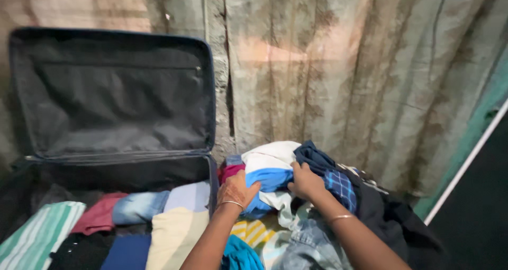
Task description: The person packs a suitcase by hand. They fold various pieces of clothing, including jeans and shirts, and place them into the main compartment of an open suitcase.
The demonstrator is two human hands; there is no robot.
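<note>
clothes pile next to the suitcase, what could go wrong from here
Both hands, left hand and right hand, grip the blue and white garment in the heaped clothes pile; pulling it may drag neighbouring pieces loose. The open suitcase already looks nearly full, so folded stacks could get rumpled.

Light is dim and warm, brightest in a soft orange patch on the curtain (328, 79). The open suitcase (111, 95) lid sits in deep shadow. Everything looks slightly soft, with blur and bending towards the edges.
</note>
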